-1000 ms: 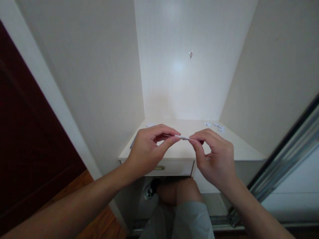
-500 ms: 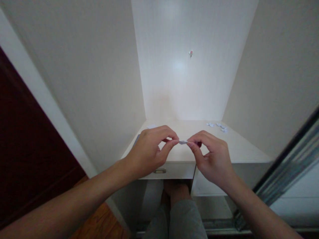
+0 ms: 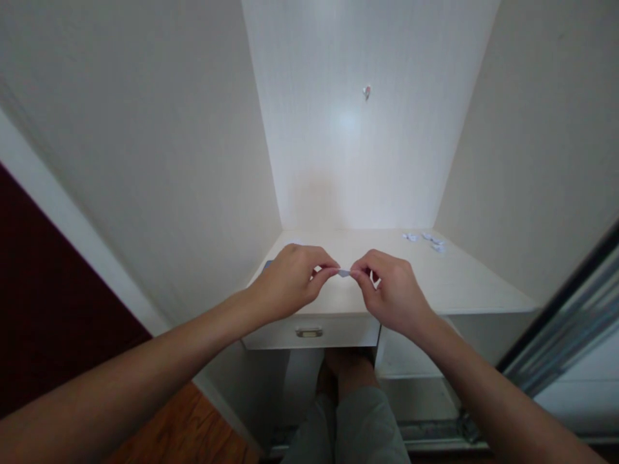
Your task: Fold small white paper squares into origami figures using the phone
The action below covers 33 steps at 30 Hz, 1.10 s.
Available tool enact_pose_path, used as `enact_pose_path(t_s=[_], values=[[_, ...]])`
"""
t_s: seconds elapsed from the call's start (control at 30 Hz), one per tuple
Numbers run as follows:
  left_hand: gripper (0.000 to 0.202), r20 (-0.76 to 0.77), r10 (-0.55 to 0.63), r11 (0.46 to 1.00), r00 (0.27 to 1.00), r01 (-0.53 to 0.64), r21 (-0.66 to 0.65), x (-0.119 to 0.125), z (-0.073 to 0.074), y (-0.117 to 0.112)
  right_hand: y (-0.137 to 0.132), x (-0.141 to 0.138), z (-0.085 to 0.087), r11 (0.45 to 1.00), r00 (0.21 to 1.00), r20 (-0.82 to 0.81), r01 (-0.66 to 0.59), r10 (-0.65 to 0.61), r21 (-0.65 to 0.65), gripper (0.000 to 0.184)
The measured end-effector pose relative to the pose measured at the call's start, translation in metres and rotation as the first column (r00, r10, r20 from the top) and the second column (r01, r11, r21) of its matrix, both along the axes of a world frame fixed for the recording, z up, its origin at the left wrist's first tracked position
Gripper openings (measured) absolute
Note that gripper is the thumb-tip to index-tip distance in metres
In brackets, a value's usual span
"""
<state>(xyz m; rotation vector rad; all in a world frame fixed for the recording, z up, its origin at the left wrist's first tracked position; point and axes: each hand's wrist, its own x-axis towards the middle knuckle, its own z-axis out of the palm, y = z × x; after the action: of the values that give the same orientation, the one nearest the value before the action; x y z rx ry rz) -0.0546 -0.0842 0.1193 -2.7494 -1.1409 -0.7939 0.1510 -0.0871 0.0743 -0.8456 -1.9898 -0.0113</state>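
Observation:
Between my two hands is a small piece of white paper point(image 3: 343, 273), held above the front part of a white desktop point(image 3: 464, 283). My left hand point(image 3: 297, 277) pinches its left end between thumb and fingertips. The right end sits in the pinch of my right hand point(image 3: 389, 283). Only the short middle of the paper shows; its ends are hidden by my fingers. Several small white paper pieces point(image 3: 438, 245) lie at the back right of the desktop. A dark blue edge of something point(image 3: 267, 265) shows behind my left wrist, mostly covered.
Below the desktop is a drawer with a metal handle point(image 3: 308, 332). Pale panels enclose the desk left, right and back; a small hook point(image 3: 367, 93) is on the back panel. A metal sliding-door track point(image 3: 556, 341) runs along the right. My legs point(image 3: 358, 419) are under the desk.
My hands have come a little closer together and shifted slightly left in view, so less of the paper shows between them. The camera view has tilted slightly.

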Motion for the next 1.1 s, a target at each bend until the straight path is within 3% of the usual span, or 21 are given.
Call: enact_pose_path(t_s=[0.1,0.2,0.3,0.43,0.5,0.6,0.7,0.77,0.83,0.93,1.1], values=[[0.019,-0.026,0.046,0.999,0.999,-0.046,0.01,-0.001,-0.002,0.006,0.008,0.001,-0.004,0.998,0.999,0.03,0.026,-0.025,-0.05,0.011],[0.016,-0.074,0.087,0.996,0.993,-0.087,0.009,0.003,-0.001,0.008,0.011,0.0,-0.002,0.998,0.987,0.16,0.015,-0.005,-0.063,0.012],[0.016,-0.139,0.067,0.997,0.988,-0.07,-0.013,0.007,0.005,0.011,0.013,-0.001,0.006,0.996,0.958,0.281,-0.024,0.047,-0.087,0.016],[0.019,-0.153,0.025,0.996,0.988,-0.039,-0.085,0.011,0.014,0.029,0.025,0.001,0.015,0.993,0.963,0.268,-0.001,0.032,-0.115,0.017],[0.02,-0.063,0.033,0.978,0.997,-0.045,-0.204,0.011,0.014,0.041,0.035,0.001,0.014,0.992,0.981,0.196,0.024,0.0,-0.121,0.016],[0.02,0.195,0.076,0.903,0.978,0.015,-0.429,0.014,0.007,0.057,0.05,0.0,0.007,0.987,0.999,0.038,0.03,-0.024,-0.156,0.017],[0.021,0.369,0.119,0.868,0.922,0.084,-0.489,0.018,-0.003,0.064,0.062,-0.002,-0.006,0.962,0.987,-0.159,-0.008,-0.037,-0.273,0.017],[0.019,0.326,0.128,0.903,0.937,0.026,-0.428,0.021,-0.005,0.066,0.067,-0.003,-0.015,0.927,0.97,-0.245,-0.08,-0.014,-0.367,0.018],[0.017,0.18,0.115,0.947,0.977,-0.053,-0.316,0.023,-0.003,0.069,0.07,-0.003,-0.022,0.897,0.966,-0.255,-0.139,0.031,-0.419,0.019],[0.016,-0.013,0.091,0.976,0.996,-0.092,-0.196,0.025,0.003,0.077,0.074,-0.004,-0.029,0.91,0.983,-0.18,-0.098,0.026,-0.404,0.016],[0.018,-0.06,0.053,0.954,0.997,-0.068,-0.292,0.026,0.007,0.095,0.086,-0.008,-0.038,0.903,0.963,-0.243,0.003,-0.119,-0.429,0.017]])
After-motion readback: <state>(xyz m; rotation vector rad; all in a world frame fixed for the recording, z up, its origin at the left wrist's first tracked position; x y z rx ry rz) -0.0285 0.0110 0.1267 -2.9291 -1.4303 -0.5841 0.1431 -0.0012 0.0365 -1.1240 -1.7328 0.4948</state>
